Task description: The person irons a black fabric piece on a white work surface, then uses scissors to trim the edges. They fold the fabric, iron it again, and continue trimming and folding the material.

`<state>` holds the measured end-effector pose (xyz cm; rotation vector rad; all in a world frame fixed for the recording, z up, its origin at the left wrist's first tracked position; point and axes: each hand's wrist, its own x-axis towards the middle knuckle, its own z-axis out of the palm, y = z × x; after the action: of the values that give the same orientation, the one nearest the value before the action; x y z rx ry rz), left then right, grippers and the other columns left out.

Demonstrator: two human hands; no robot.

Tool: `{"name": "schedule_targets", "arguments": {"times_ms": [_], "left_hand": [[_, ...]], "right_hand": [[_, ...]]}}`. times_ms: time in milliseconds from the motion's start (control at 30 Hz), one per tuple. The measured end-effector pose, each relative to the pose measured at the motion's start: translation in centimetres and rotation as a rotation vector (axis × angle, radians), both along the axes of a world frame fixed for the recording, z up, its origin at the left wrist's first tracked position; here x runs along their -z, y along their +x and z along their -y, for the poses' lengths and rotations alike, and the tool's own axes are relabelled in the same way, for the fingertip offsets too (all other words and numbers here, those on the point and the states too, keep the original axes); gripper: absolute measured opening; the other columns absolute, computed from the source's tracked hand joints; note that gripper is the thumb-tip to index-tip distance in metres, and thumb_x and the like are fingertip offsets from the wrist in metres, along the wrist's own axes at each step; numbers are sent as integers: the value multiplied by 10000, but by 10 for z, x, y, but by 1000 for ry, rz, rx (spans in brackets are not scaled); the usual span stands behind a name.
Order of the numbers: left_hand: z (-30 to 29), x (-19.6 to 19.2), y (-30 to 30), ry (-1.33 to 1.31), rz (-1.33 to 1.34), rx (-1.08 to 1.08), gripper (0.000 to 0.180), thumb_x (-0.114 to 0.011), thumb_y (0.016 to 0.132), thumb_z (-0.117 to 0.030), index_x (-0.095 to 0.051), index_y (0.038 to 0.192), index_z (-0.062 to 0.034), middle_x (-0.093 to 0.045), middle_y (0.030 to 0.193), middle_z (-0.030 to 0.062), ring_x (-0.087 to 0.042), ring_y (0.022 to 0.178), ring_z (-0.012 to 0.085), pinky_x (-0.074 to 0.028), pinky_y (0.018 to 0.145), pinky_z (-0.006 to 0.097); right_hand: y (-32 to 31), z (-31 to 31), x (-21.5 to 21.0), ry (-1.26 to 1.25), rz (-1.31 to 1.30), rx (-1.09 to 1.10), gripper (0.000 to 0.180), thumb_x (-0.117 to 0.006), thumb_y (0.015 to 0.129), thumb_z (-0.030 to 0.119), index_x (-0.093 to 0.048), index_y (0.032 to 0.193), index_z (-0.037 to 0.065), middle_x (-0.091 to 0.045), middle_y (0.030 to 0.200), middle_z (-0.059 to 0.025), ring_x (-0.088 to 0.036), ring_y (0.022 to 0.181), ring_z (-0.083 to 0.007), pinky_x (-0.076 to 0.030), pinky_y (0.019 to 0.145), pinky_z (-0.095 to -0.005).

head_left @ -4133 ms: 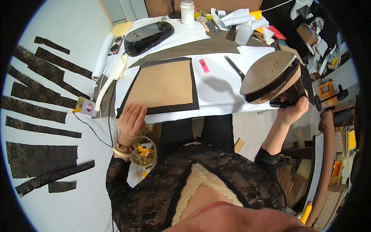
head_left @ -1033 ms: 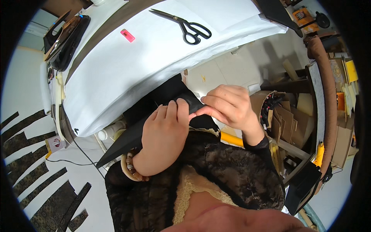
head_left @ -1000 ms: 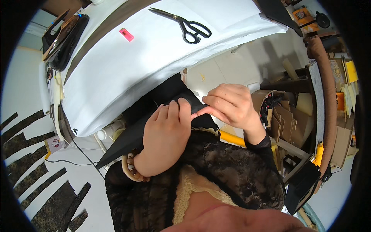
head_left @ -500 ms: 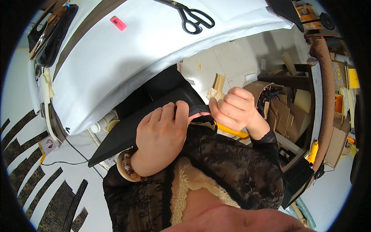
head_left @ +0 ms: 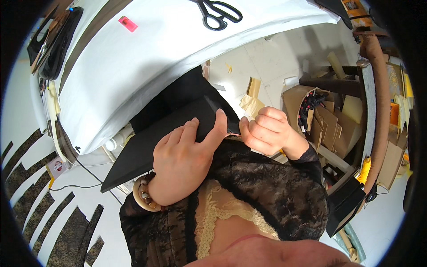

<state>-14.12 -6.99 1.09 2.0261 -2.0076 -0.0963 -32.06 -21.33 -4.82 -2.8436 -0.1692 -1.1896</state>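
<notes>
1. Left index finger [head_left: 220,114] has swung right, away from its neighbours, since the frame half a second back; right hand [head_left: 269,133] is about where it was.
2. Black-covered board [head_left: 144,151] lies slanted across my lap, near side of the table [head_left: 106,80], one corner pointing left.
3. Left hand [head_left: 184,153]: fingers spread over the board's upper face; thumb mostly hidden, so I cannot tell whether it grips from below.
4. Right hand: curled closed, thumb and finger seemingly pinched on a short black flap [head_left: 233,128] at the board's right end.
5. Progress, my judgement: face covered in black, apparently smooth; work at this right end is under way, the flap not yet lying flat. State of the underside and remaining edges: not visible, so the amount left is uncertain.
6. Far on the table: scissors [head_left: 207,13], to their left a small pink object [head_left: 127,23]. Both out of my hands, well apart from the board.
</notes>
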Motion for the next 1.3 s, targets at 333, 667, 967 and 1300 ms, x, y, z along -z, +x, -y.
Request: {"name": "schedule_targets", "arguments": {"times_ms": [333,667,967,1300], "left_hand": [[-3,2,-4,10,-48,23,473,-706,828,-210,-642,1297,-195,-697,951,102,-679,768,207,-551,668,294],[0,-5,9,-13,-123,17,423,-708,822,-138,-639,1238,-104,-698,967,88,-688,798,217,-548,637,306],[8,-22,14,154,-276,73,311,-671,891,-127,-582,1166,-14,-685,950,142,-672,794,334,-535,639,399],[34,-17,47,255,-459,483,539,-692,787,-25,-550,1304,34,-616,1281,227,-583,1222,373,-457,1081,412]], "right_hand": [[2,4,17,174,113,-39,139,-702,616,60,-635,733,24,-438,653,4,-432,568,-141,-342,505,-268],[0,15,-4,605,108,-24,632,-830,638,542,-710,1002,39,-625,783,-29,-561,641,-183,-410,552,-309],[20,6,-37,585,-173,5,376,-826,705,303,-685,925,32,-609,814,-66,-585,682,-243,-458,590,-340],[14,9,-58,156,-416,8,152,-664,678,136,-568,782,80,-502,748,-18,-562,727,-179,-443,606,-294]]}}
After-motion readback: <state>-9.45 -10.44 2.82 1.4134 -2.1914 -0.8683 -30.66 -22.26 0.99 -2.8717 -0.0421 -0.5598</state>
